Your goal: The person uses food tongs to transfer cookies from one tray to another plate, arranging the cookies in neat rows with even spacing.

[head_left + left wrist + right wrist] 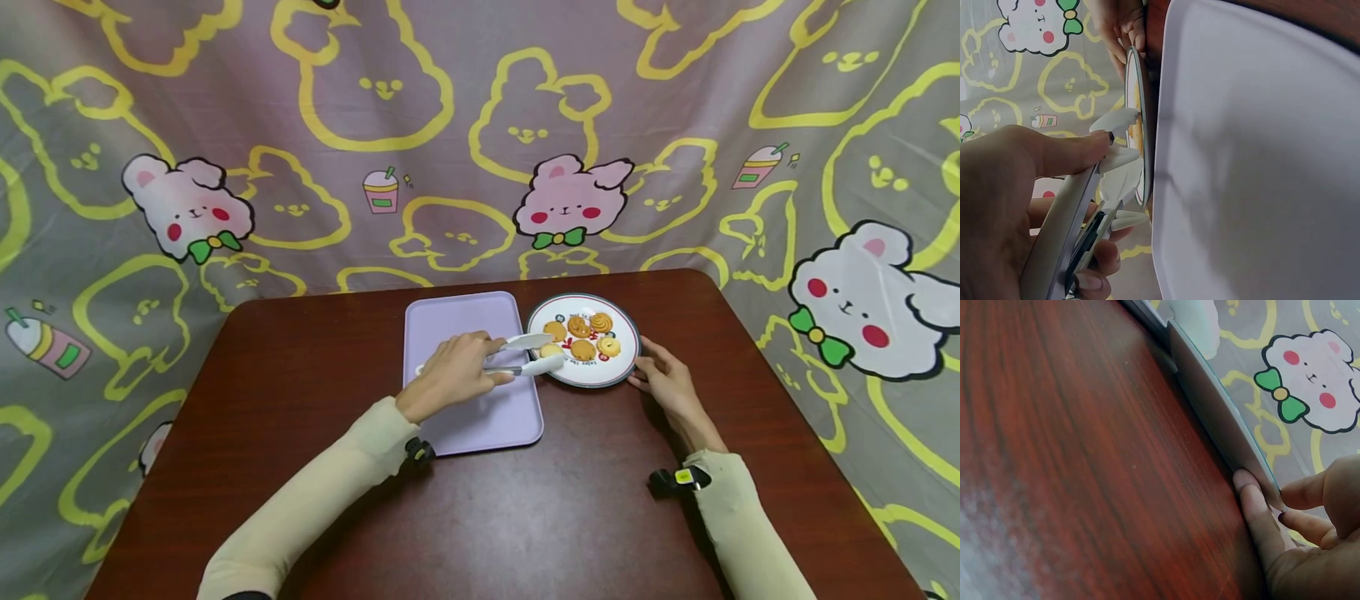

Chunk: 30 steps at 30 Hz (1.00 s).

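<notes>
My left hand (459,367) grips a pair of tongs (1066,225) with pale tips, seen close up in the left wrist view. The tong tips (542,365) are spread and reach over the left side of a round white plate (573,304) with a dark rim. Several golden cookies (582,350) lie on the plate, and one pale cookie (551,351) sits between the tong tips. At the plate's right edge my right hand (670,379) holds the rim, fingertips and thumb pinching it in the right wrist view. Below the left hand lies a lilac tray (487,425).
The tray and plate stand side by side on a dark reddish wooden table (555,517). A curtain (450,108) with cartoon rabbits hangs behind the table and along both sides.
</notes>
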{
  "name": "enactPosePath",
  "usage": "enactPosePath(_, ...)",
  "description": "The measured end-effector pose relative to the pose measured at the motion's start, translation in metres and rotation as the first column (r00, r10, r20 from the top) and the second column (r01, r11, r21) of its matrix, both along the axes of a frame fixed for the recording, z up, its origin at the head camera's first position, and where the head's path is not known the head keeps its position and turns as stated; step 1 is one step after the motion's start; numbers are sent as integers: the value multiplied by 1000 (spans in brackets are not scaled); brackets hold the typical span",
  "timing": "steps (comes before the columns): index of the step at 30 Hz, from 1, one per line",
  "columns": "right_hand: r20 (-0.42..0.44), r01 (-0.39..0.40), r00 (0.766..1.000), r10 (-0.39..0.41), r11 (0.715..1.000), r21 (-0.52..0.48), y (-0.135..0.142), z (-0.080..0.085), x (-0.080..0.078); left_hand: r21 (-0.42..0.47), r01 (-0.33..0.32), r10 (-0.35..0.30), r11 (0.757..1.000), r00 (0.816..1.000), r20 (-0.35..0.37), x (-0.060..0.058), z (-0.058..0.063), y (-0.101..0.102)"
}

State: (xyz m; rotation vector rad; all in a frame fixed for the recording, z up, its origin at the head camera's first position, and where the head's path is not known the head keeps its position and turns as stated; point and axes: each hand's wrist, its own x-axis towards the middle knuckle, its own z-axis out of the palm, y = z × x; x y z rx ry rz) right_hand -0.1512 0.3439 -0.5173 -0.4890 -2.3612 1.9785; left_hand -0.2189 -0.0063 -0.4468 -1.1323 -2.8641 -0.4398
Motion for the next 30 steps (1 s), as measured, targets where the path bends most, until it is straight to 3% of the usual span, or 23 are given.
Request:
enactPosePath(12,2,0,1000,0,1000,-14,-1,0,1,-13,-1,2,1000,998,60,-10,7,16)
enactPosePath(30,10,9,1000,-9,1000,-7,1,-1,0,-76,-26,33,997,995,98,-10,27,32)
